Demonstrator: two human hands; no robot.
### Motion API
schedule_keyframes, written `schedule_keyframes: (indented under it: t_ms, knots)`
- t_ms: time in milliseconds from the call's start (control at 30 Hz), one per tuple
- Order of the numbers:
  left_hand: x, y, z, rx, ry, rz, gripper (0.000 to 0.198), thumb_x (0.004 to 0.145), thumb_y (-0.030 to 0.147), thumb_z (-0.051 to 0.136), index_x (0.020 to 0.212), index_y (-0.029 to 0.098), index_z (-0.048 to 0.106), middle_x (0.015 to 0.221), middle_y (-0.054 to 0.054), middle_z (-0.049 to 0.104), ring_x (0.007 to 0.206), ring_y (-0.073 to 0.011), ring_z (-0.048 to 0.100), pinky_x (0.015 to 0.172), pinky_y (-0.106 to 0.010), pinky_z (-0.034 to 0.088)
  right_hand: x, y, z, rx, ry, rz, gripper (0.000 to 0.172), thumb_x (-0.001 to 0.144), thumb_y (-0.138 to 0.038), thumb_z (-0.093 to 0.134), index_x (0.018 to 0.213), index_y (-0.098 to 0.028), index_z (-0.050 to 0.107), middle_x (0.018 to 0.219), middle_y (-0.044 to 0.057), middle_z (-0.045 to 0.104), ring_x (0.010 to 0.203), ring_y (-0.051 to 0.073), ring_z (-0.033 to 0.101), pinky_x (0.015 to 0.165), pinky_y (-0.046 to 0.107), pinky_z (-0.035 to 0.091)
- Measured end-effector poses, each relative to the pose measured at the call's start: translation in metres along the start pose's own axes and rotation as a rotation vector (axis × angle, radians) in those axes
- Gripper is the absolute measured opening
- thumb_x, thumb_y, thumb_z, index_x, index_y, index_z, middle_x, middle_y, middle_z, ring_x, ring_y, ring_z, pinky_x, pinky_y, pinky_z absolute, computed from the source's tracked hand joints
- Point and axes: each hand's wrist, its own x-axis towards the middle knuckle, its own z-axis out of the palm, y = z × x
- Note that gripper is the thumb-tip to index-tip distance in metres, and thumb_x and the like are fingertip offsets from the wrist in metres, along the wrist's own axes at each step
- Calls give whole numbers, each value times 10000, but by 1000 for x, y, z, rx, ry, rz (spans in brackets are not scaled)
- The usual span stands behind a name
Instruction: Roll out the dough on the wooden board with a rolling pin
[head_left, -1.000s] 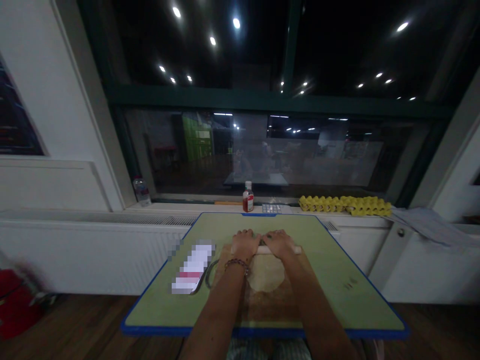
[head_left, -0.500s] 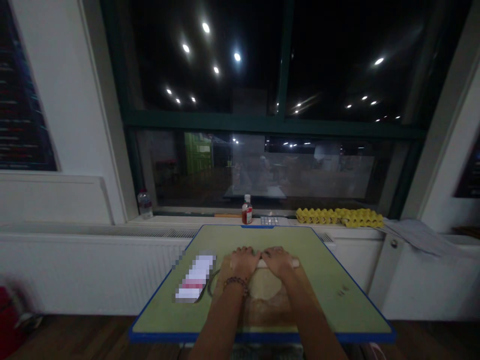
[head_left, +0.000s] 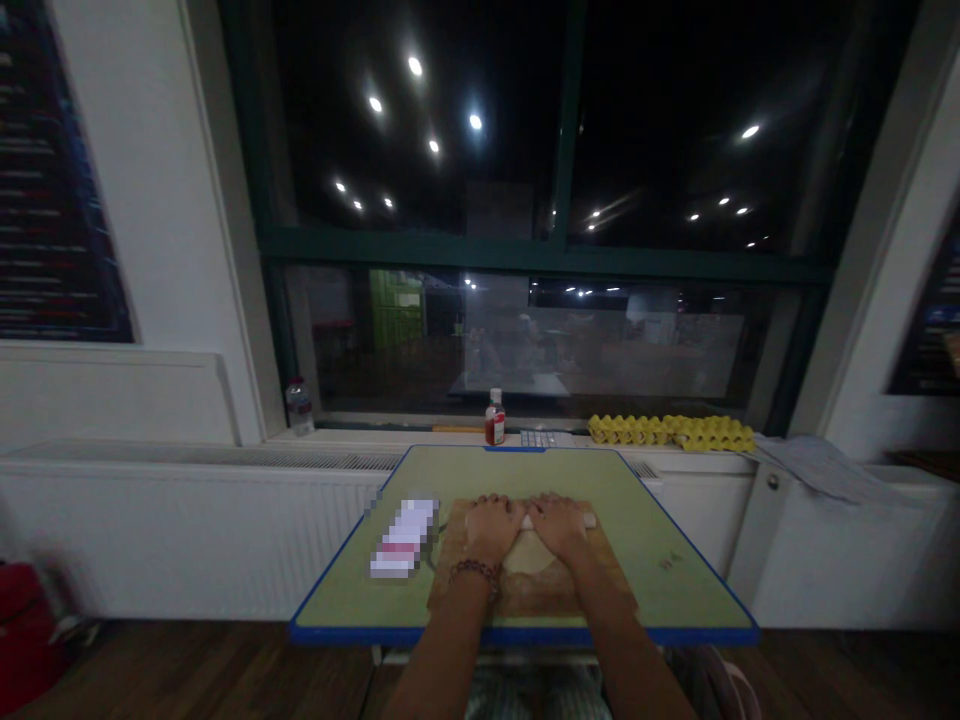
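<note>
A pale rolling pin (head_left: 590, 521) lies crosswise over a flat sheet of dough (head_left: 531, 556) on a wooden board (head_left: 536, 601). My left hand (head_left: 495, 525), with a beaded bracelet at the wrist, is laid over the left part of the pin, fingers bent over it. My right hand (head_left: 556, 522) covers the pin farther right, and the pin's right end sticks out beyond it. The two hands are close together near the middle, and they hide much of the pin and the dough's far edge.
The board rests on a green table (head_left: 675, 590) with a blue rim. Left of it lies a pixelated white item (head_left: 407, 538), beside a partly hidden dark ring. On the windowsill stand a red-labelled bottle (head_left: 495, 420), a clear bottle (head_left: 298, 408) and yellow egg trays (head_left: 671, 432).
The camera view has shifted slightly, so the table's near edge appears higher. Both hands stay on the rolling pin, and their position on the board has changed little.
</note>
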Motion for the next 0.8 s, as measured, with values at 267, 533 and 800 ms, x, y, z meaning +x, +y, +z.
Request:
schedule_keyframes:
  t_ms: [267, 533, 800]
  knots:
    - [-17, -2, 5, -23, 102, 21, 473, 1005, 442, 334, 1199, 149, 650, 1158, -169, 709, 1092, -251, 660, 964, -379, 472, -18, -1, -1, -16, -10, -26, 465, 985, -210, 299, 1313, -138, 621, 1395, 139, 573, 1280, 229, 543, 1068, 363, 378]
    - [-36, 0, 4, -24, 141, 43, 545, 1006, 475, 324, 1300, 96, 584, 1222, -200, 675, 1177, -276, 608, 1016, -379, 421, -35, 4, 15, 66, 97, 25, 506, 1017, -329, 272, 1415, -148, 526, 1470, 100, 509, 1371, 222, 437, 1143, 387, 279]
    - [-53, 2, -3, -71, 150, 49, 567, 999, 518, 307, 1163, 112, 668, 1154, -163, 711, 1130, -268, 631, 977, -355, 454, -51, 1, 9, 96, 111, 51, 497, 1004, -336, 315, 1397, -140, 548, 1397, 112, 583, 1325, 236, 490, 1126, 377, 289]
